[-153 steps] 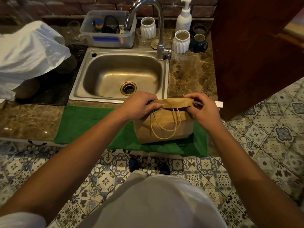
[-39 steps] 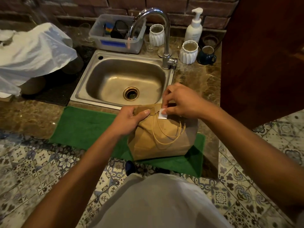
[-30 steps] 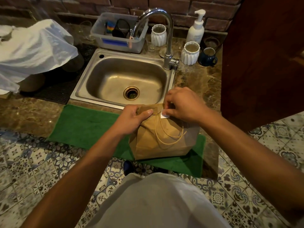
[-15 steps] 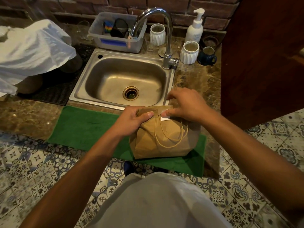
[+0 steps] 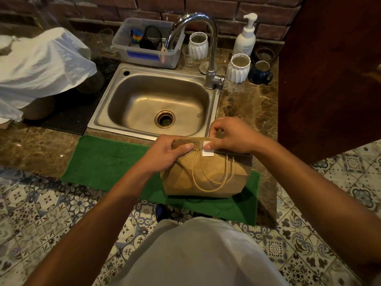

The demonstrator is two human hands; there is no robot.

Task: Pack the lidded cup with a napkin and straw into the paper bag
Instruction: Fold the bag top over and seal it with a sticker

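A brown paper bag [image 5: 206, 176] stands on a green mat [image 5: 111, 162] at the counter's front edge, its top folded over and its cord handles hanging down the front. My left hand [image 5: 167, 153] grips the folded top at its left end. My right hand [image 5: 231, 137] pinches the fold near the middle, its thumb pressing a small white sticker [image 5: 208, 152] against the flap. The cup, napkin and straw are hidden.
A steel sink [image 5: 156, 104] with a tall tap [image 5: 210, 50] lies just behind the bag. White ribbed cups [image 5: 238, 68], a blue mug [image 5: 260, 73], a soap pump bottle [image 5: 245, 38] and a plastic tub [image 5: 144, 46] line the back. A white plastic bag [image 5: 41, 65] sits left; a wooden panel [image 5: 329, 69] rises right.
My right hand has pressed the white sticker lower onto the fold, and the flap lies flatter. My left hand keeps its hold on the bag's top.
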